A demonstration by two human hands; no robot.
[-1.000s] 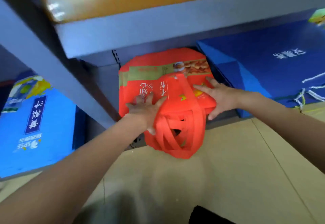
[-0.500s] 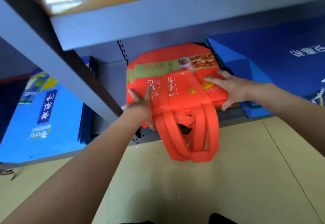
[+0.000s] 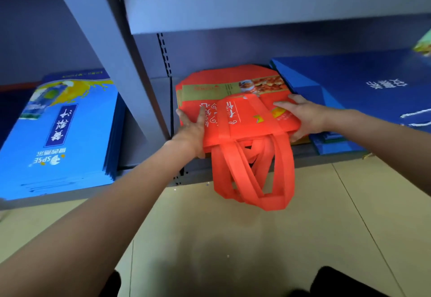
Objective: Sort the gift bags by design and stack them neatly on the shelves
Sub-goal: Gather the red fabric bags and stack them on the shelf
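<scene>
A stack of red-orange fabric gift bags (image 3: 245,119) lies flat on the bottom shelf (image 3: 303,156), on top of flat red packaging with a food picture (image 3: 233,84). Their handle loops (image 3: 254,175) hang over the shelf's front edge toward the floor. My left hand (image 3: 193,128) grips the stack's left edge, thumb on top. My right hand (image 3: 303,117) holds the right edge, fingers on top and thumb underneath.
Dark blue bags (image 3: 363,96) are stacked right of the red ones. A pile of light blue bags (image 3: 60,138) lies on the left bay. A grey upright post (image 3: 121,63) divides the bays, and an upper shelf (image 3: 256,9) overhangs. Beige floor tiles (image 3: 233,238) below.
Both hands went from lying flat on top of the red bags to gripping the stack's left and right edges. The view has drawn back and swung to the left.
</scene>
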